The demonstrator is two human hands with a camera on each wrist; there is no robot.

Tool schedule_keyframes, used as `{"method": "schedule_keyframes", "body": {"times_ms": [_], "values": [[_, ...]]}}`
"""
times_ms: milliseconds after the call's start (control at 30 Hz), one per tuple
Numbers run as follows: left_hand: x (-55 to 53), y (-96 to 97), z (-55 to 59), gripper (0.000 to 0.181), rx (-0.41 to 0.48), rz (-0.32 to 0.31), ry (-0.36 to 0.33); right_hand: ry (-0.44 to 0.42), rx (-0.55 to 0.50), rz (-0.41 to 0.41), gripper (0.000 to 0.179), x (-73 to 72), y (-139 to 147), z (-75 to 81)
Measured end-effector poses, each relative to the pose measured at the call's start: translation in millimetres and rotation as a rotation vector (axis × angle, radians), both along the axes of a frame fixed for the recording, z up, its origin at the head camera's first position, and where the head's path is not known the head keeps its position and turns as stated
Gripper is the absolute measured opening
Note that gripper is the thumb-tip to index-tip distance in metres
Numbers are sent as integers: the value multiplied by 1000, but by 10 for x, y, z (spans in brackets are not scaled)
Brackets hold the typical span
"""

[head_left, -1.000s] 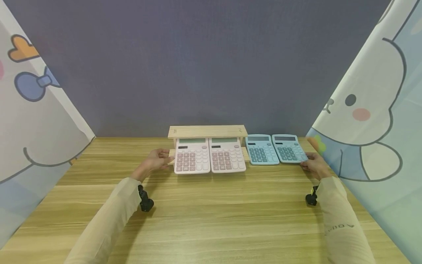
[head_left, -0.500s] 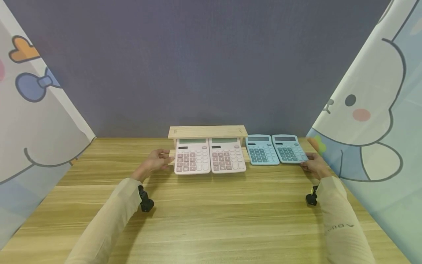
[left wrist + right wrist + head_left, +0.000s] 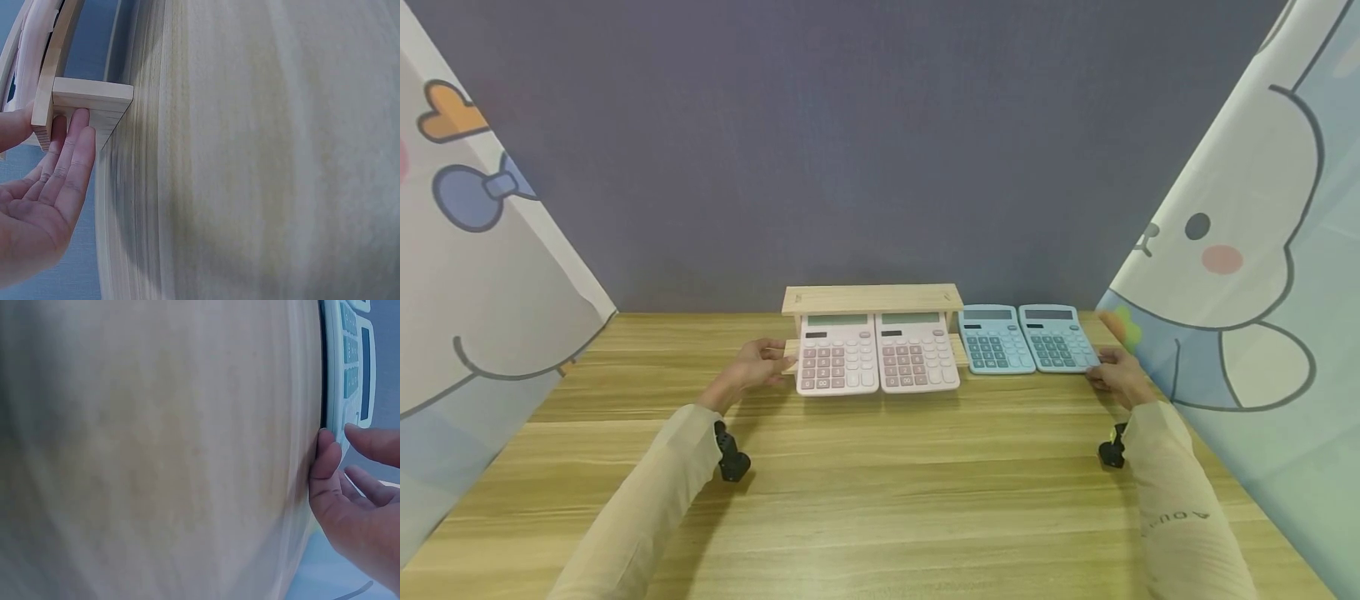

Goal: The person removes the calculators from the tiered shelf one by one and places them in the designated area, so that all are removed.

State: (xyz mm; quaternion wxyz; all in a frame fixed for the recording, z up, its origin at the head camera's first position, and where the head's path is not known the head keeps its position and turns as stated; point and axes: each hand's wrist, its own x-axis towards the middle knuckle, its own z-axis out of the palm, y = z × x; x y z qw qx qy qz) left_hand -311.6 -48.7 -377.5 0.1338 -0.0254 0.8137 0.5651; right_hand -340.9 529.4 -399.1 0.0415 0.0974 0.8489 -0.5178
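A pale wooden stand (image 3: 872, 298) sits at the back of the table, with two pink calculators (image 3: 839, 384) leaning side by side on its front. My left hand (image 3: 751, 364) holds the stand's left end. In the left wrist view its thumb lies in front of the slat (image 3: 54, 81) and its fingers reach behind and under it. Right of the stand, two light blue calculators (image 3: 996, 343) lie side by side. My right hand (image 3: 1116, 377) pinches the lower right corner of the outer blue calculator (image 3: 1056, 340), thumb on top and a curled finger below, at the table surface.
The wood-grain table (image 3: 910, 483) meets a dark grey back panel (image 3: 880, 150). Cartoon-printed side walls (image 3: 1247, 275) flank it on the left and right. A black wrist camera (image 3: 730, 452) hangs at the left sleeve.
The right hand has shifted very slightly to the right at the blue calculator's corner. The left hand, the stand and the calculators look unchanged.
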Motion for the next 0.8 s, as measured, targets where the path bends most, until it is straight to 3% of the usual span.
{"method": "schedule_keyframes", "body": {"times_ms": [333,800], "values": [[2,5,12,58,13,9,-3,-16,49,-32,70,14,-39,57],[12,-12,11,57,3,-13,15,106,51,38,65,71,-155,157]]}}
